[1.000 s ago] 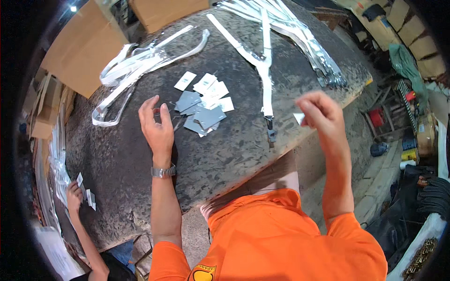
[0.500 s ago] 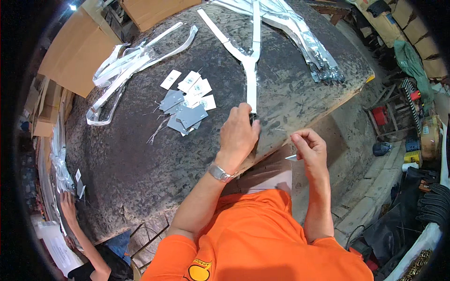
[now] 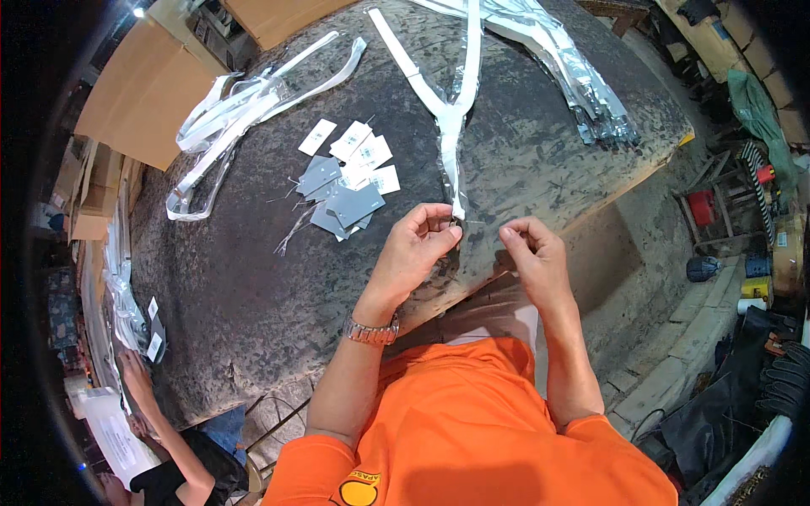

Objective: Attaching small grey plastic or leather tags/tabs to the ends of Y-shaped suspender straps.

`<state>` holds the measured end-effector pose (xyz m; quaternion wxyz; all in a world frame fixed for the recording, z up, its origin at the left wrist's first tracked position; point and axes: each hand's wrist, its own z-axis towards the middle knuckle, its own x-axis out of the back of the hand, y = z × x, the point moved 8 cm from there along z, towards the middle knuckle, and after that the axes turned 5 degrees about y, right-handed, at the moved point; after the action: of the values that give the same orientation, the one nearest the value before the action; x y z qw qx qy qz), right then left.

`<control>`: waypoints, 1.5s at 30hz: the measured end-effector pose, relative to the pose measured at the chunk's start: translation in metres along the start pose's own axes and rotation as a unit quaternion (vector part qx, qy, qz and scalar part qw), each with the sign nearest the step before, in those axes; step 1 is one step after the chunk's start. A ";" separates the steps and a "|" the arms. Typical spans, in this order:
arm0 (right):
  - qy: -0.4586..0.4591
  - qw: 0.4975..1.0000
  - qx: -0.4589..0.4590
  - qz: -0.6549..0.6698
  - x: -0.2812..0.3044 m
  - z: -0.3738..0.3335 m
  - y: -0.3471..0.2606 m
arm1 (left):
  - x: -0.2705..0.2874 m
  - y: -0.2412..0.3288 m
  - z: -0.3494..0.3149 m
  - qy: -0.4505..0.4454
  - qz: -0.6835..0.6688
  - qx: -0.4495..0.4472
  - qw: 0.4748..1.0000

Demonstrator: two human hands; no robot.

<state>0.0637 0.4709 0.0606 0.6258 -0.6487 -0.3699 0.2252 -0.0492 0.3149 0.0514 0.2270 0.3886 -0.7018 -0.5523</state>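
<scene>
White Y-shaped suspenders (image 3: 452,126), partly in clear plastic, lie on the dark table with their single tail toward me. My left hand (image 3: 413,253) is closed on the dark clip end of that tail, pinching it between thumb and fingers. Just to the right, my right hand (image 3: 536,257) is closed in a pinch at the string of a hang tag. The fine string (image 3: 474,222) shows between the two hands; the tag itself is mostly hidden at the right fingers. Left of my hands lies a loose pile of grey and white hang tags (image 3: 354,202) with strings.
More bagged white suspenders lie at the left (image 3: 224,126) and in a bundle (image 3: 561,67) at the far right of the table (image 3: 236,287). Cardboard boxes (image 3: 143,93) stand beyond the left edge. A co-worker's hand (image 3: 135,379) is at bagged straps at the lower left.
My right hand has moved left, closer to my left hand. My left hand has turned into a pinch at the tail's end. The white tag seen below my right hand no longer shows plainly.
</scene>
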 end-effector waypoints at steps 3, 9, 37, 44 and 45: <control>-0.008 1.000 -0.012 -0.008 -0.004 0.006 0.009 | 0.001 -0.002 0.000 0.000 0.003 0.011 1.000; -0.026 0.999 0.001 -0.024 -0.017 0.010 0.007 | 0.001 -0.003 0.001 -0.003 -0.028 -0.001 1.000; -0.074 0.983 0.066 -0.155 -0.035 0.006 -0.024 | 0.008 0.017 -0.006 0.118 0.183 -0.125 0.968; -0.129 0.991 0.021 -0.028 -0.020 -0.010 -0.006 | 0.016 0.022 -0.008 0.169 0.200 -0.172 0.950; -0.123 0.992 0.018 0.011 -0.018 -0.013 -0.007 | 0.017 0.019 -0.008 0.168 0.200 -0.171 0.950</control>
<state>0.0604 0.4486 0.0659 0.5841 -0.6091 -0.4327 0.3171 -0.0589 0.2987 0.0700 0.5105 0.2831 -0.6117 -0.5339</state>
